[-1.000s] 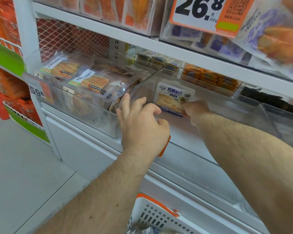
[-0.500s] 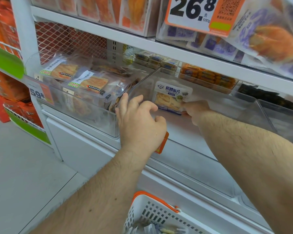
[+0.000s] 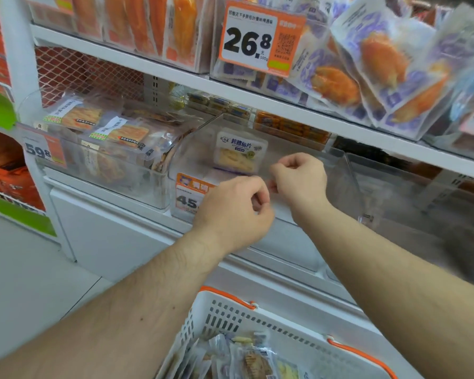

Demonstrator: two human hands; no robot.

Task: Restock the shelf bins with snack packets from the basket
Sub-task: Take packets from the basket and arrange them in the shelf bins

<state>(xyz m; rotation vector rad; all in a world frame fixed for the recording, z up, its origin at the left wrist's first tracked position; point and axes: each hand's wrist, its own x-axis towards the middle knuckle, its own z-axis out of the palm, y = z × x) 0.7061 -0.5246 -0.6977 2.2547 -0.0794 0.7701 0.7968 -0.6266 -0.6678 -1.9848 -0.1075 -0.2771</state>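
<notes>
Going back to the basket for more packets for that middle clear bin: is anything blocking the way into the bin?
Nothing visible blocks it. The middle bin is open at the top and holds one packet at its back. Both the left hand and the right hand are at its front wall, above the basket.

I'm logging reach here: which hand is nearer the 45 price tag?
Left. The left hand overlaps the 45 price tag's right edge; the right hand sits farther right, clear of it.
</notes>
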